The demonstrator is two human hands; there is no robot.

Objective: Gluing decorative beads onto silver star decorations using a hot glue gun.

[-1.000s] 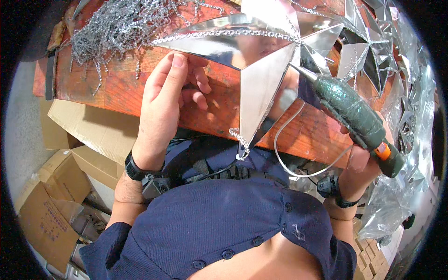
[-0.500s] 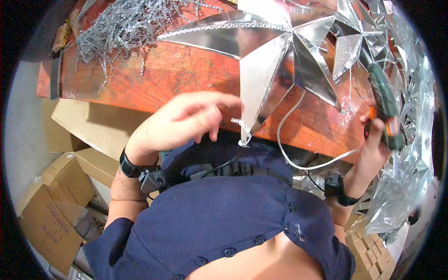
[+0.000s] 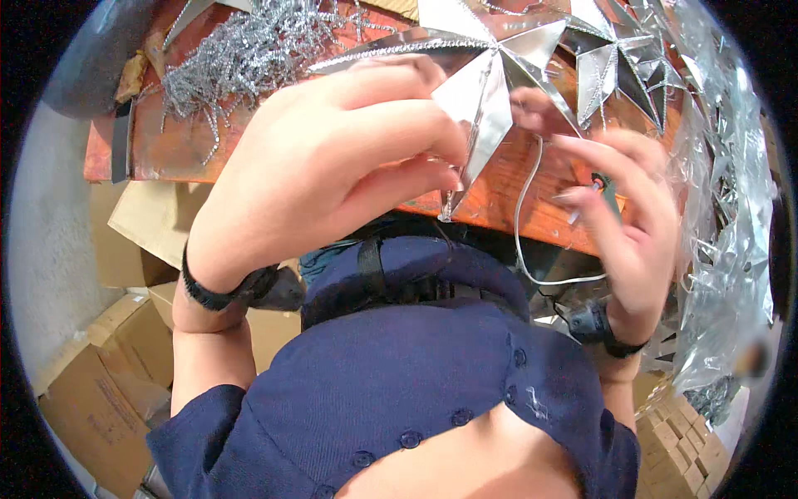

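A shiny silver star (image 3: 490, 108) with tinsel along its ridges lies on the orange-red wooden table, one ray toward me. My left hand (image 3: 316, 158) is curled over that ray's left side, thumb and fingertips close together. It hides whatever lies between them. Right of the star, my right hand (image 3: 628, 204) is raised, slightly blurred, with fingers spread and nothing visibly gripped. Behind its thumb and fingers shows a small green part of the glue gun (image 3: 613, 193); the rest is hidden. A white cable (image 3: 519, 224) loops below the star.
Loose silver tinsel (image 3: 241, 66) is heaped on the table (image 3: 166, 150) at far left. Smaller silver stars (image 3: 619, 62) stand at far right, beside clear plastic wrap (image 3: 723, 274). Cardboard boxes (image 3: 100, 391) stand at lower left.
My left hand has moved up over the star's near ray. My right hand has come off the glue gun's handle and moved left toward the star, its fingers spreading.
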